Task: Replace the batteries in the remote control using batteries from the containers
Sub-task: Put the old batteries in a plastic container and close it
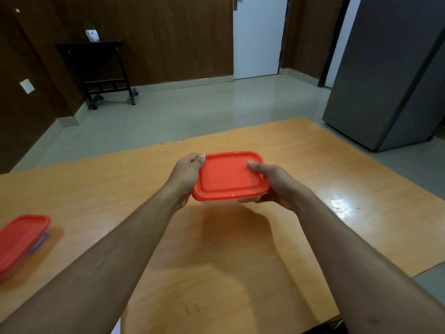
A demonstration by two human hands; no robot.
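A clear plastic container with a red lid (228,175) is held just above the wooden table (313,150), near its middle. My left hand (186,177) grips its left side, fingertips at the lid's far left corner. My right hand (274,183) holds the right side, thumb lying on top of the lid. The lid sits closed on the container and its contents are hidden. A second container with a red lid (20,239) rests at the table's left edge, something purple showing through its clear wall. No remote control is in view.
Beyond the table's far edge lies a grey tiled floor. A grey refrigerator (390,75) stands at the right, a black wheeled side table (101,66) with a small plant pot at the back left, and a white door (258,37) behind.
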